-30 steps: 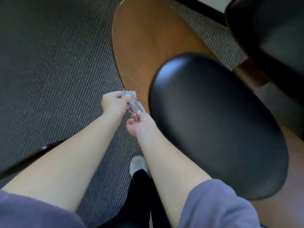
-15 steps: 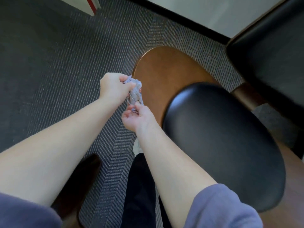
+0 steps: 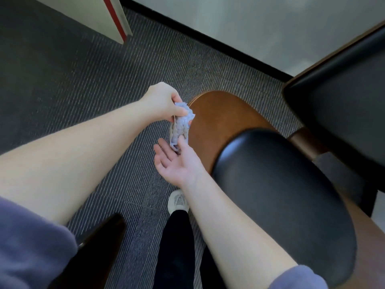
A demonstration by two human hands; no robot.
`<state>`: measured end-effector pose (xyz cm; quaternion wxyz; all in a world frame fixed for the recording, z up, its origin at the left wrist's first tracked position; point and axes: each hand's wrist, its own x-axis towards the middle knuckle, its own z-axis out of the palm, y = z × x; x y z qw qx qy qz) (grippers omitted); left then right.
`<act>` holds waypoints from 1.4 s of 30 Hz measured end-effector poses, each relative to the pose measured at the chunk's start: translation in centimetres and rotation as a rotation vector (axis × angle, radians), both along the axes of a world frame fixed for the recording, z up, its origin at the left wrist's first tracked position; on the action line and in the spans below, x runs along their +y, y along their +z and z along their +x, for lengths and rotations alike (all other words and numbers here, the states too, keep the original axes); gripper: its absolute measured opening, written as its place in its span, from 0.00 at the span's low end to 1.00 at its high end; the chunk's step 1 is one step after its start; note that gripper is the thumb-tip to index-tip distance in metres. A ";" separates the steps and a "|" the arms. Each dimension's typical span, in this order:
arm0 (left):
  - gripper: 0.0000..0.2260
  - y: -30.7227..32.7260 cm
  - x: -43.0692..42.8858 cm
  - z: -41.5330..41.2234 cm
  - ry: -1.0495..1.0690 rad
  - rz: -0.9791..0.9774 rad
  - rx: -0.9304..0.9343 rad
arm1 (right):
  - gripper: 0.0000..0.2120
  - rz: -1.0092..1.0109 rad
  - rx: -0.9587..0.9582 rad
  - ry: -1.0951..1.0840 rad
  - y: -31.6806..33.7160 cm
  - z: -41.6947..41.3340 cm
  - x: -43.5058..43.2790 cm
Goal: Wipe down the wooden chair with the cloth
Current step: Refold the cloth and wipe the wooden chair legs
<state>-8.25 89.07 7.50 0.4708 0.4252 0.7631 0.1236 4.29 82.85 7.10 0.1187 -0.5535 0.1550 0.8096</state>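
A crumpled grey cloth (image 3: pixel 180 124) hangs between my two hands just left of the wooden chair (image 3: pixel 220 119). My left hand (image 3: pixel 162 101) grips the cloth's top end from above. My right hand (image 3: pixel 177 161) lies palm up below it, thumb and a finger pinching the cloth's lower end, the other fingers spread. The chair shows a rounded brown wooden part and a black padded cushion (image 3: pixel 277 195) on it at the right. The cloth does not touch the wood.
Grey striped carpet (image 3: pixel 87 80) covers the floor. A second black-cushioned chair (image 3: pixel 343 94) stands at the upper right. A white panel with a red edge (image 3: pixel 112 17) stands at the top left, a wall with black skirting behind. My shoe (image 3: pixel 178 202) is below my hands.
The view has tilted up, so the chair sits lower right. My hands have drawn apart, stretching the cloth longer, and my right hand has opened its palm.
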 end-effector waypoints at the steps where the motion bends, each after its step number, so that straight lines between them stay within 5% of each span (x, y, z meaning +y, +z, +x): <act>1: 0.05 -0.2 0.1 -0.3 0.006 -0.022 -0.036 | 0.19 0.026 0.015 0.093 -0.2 0.7 0.0; 4: 0.06 -0.7 0.6 -1.1 0.016 -0.090 -0.116 | 0.22 0.224 -0.065 0.543 -0.3 3.0 0.6; 6: 0.08 -1.0 0.9 -1.5 0.029 -0.142 -0.156 | 0.16 0.530 -0.321 0.863 -0.4 4.7 1.3; 8: 0.09 -1.1 1.2 -1.7 0.037 -0.191 -0.196 | 0.07 1.020 -0.619 1.107 -0.5 7.0 2.0; 10: 0.09 -1.0 1.4 -1.8 0.067 -0.231 -0.272 | 0.01 1.587 -0.680 1.256 -0.5 8.4 3.0; 13: 0.08 -1.0 1.8 -1.7 0.089 -0.236 -0.310 | 0.12 2.351 -0.552 1.400 -1.2 8.1 4.7; 15: 0.08 -1.0 2.0 -1.6 0.086 -0.198 -0.275 | 0.19 2.639 -0.568 1.578 -1.7 7.1 5.7; 19: 0.09 -1.0 1.9 -1.6 0.086 -0.161 -0.261 | 0.34 2.703 -0.604 1.886 -2.8 7.2 7.0; 22: 0.10 -1.2 1.0 -1.7 0.136 -0.130 -0.311 | 0.34 2.700 -0.620 1.994 -3.2 7.5 7.4; 27: 0.08 -1.6 -3.8 -1.8 0.433 0.058 -0.276 | 0.36 2.659 -0.565 1.991 -3.5 7.9 7.6; 42: 0.10 -2.9 -10.0 3.8 0.521 0.143 -0.133 | 0.28 2.439 -0.257 1.980 -2.8 7.5 9.7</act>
